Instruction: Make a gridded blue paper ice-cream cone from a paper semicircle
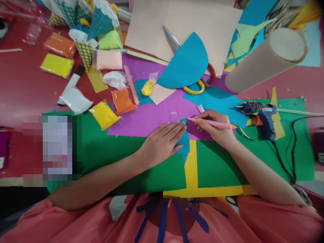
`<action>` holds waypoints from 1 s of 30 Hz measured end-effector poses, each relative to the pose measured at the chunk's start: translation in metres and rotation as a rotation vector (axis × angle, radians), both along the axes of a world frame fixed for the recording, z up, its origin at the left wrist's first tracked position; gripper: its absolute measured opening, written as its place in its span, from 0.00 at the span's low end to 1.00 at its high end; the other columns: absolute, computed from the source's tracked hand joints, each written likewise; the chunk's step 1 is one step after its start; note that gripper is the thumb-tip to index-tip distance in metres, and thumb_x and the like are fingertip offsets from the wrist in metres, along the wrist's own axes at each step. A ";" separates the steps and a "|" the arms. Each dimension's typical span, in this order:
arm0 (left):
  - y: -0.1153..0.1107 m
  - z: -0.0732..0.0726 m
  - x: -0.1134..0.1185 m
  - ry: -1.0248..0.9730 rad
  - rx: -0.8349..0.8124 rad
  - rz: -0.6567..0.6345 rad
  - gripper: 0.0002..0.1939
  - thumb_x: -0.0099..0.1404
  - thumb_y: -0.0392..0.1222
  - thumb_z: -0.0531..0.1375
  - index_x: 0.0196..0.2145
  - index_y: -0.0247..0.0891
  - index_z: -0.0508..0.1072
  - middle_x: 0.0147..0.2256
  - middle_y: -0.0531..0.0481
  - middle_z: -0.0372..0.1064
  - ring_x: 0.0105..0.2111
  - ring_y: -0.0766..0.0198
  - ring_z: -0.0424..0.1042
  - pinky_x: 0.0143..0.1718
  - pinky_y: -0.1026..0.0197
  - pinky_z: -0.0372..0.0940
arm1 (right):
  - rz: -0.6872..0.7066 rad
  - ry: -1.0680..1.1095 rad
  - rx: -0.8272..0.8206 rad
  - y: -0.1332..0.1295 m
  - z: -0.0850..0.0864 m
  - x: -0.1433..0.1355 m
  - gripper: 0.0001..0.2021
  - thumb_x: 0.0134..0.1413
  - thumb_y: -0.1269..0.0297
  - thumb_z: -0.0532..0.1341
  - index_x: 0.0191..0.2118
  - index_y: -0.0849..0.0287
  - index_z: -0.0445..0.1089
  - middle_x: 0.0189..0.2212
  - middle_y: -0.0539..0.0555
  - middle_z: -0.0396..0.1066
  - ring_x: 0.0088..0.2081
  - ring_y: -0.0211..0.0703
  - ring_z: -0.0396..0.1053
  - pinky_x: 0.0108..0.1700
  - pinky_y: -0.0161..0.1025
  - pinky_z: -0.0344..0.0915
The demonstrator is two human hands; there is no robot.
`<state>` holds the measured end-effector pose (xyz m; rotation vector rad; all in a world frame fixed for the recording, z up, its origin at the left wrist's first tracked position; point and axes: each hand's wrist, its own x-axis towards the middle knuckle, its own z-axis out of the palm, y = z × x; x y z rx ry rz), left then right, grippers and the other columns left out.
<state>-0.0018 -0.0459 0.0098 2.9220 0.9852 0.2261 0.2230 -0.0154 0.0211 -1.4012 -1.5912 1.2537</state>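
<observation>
**Pink pen [220,125] at the corner of a blue piece [184,143]**

The pen looks light, stiff and smooth, best gripped low on the barrel, near its tip. The blue piece appears thin, light and easily bent, so flat pressure near an edge should suit it. The right hand's [217,127] fingers are clamped around the pen, its tip pointing left to the blue piece's far corner; contact is unclear. The left hand [162,140] lies flat, fingers nearly together, partly covering the blue piece over the purple sheet [141,119].

Blue paper [184,144] partly under your left hand [164,140], scissors [171,38] half behind blue cutout [186,64], pixelated patch [57,145] unreadable
</observation>
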 end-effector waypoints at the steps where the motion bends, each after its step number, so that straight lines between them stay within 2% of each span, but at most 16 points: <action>1: 0.000 0.000 0.000 0.001 -0.001 0.001 0.25 0.73 0.45 0.48 0.62 0.29 0.61 0.62 0.41 0.61 0.59 0.54 0.64 0.58 0.52 0.59 | -0.001 -0.002 -0.002 0.000 0.000 0.000 0.13 0.55 0.54 0.64 0.36 0.60 0.76 0.29 0.54 0.75 0.28 0.38 0.71 0.29 0.36 0.66; 9: 0.000 0.000 0.001 -0.020 0.002 0.000 0.24 0.73 0.44 0.49 0.62 0.28 0.62 0.61 0.40 0.62 0.59 0.53 0.64 0.58 0.52 0.60 | 0.039 -0.057 0.031 0.001 0.002 0.000 0.11 0.55 0.57 0.64 0.33 0.61 0.76 0.29 0.54 0.76 0.29 0.39 0.72 0.28 0.34 0.65; 17: -0.001 -0.002 -0.001 -0.042 -0.034 0.008 0.24 0.74 0.45 0.48 0.62 0.30 0.61 0.62 0.40 0.61 0.60 0.54 0.63 0.59 0.52 0.59 | -0.042 0.098 -0.037 -0.001 0.001 -0.001 0.13 0.54 0.54 0.64 0.32 0.61 0.74 0.27 0.52 0.74 0.23 0.34 0.70 0.25 0.33 0.66; 26: 0.000 0.000 0.000 -0.049 0.003 0.004 0.24 0.73 0.44 0.48 0.61 0.28 0.63 0.61 0.40 0.63 0.58 0.53 0.65 0.57 0.52 0.60 | 0.053 -0.054 0.057 0.002 0.001 -0.001 0.12 0.56 0.57 0.62 0.31 0.61 0.75 0.28 0.54 0.76 0.27 0.37 0.70 0.27 0.34 0.64; 30: 0.000 -0.001 0.000 -0.044 -0.030 0.007 0.24 0.73 0.44 0.49 0.62 0.29 0.61 0.62 0.40 0.61 0.60 0.53 0.64 0.59 0.52 0.59 | 0.038 -0.046 0.038 0.001 0.002 -0.001 0.12 0.56 0.55 0.63 0.32 0.60 0.75 0.27 0.53 0.75 0.28 0.37 0.70 0.28 0.35 0.64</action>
